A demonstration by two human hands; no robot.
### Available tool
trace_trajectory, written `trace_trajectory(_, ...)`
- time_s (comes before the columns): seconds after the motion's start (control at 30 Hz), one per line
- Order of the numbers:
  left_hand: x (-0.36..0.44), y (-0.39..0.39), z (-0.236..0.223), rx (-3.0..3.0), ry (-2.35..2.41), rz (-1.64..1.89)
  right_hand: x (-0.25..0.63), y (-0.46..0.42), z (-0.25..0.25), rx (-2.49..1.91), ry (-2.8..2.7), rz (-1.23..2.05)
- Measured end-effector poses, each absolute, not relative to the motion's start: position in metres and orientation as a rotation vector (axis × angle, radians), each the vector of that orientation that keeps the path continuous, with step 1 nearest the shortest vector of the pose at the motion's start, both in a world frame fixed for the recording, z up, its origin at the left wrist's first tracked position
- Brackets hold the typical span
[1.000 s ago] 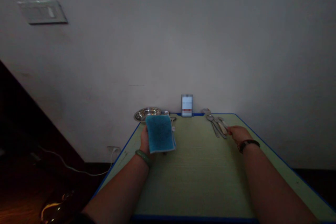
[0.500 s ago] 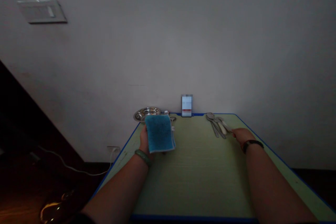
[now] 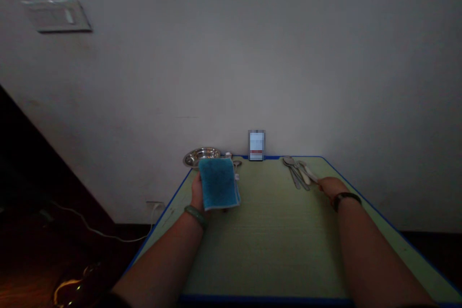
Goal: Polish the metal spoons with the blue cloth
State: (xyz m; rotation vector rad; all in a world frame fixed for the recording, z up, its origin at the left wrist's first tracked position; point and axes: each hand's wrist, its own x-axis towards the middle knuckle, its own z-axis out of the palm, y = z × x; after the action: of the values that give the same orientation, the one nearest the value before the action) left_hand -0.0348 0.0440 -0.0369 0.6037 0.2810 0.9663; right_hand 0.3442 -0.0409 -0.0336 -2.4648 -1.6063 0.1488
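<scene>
Two hands over a green table (image 3: pixel 265 255). Left hand (image 3: pixel 197 193) closed on an upright blue cloth (image 3: pixel 218 184), held in front of a steel bowl (image 3: pixel 201 156). Right hand (image 3: pixel 331 188) at the spoons' (image 3: pixel 298 168) handles; whether it grips them cannot be told.

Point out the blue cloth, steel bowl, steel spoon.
Blue rectangular cloth (image 3: pixel 218 184), head view, cloth's middle.
Shallow stainless steel bowl (image 3: pixel 200 156), head view, inner basin.
Steel spoon (image 3: pixel 288 160), head view, spoon's bowl.
</scene>
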Motion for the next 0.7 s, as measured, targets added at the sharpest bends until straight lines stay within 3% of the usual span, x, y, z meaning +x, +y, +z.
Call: trace_trajectory(0.7, -0.033, 0.039, -0.03, 0.578, 0.335, 0.982, 0.327, -0.044, -0.033, -2.45, -1.444, 0.509)
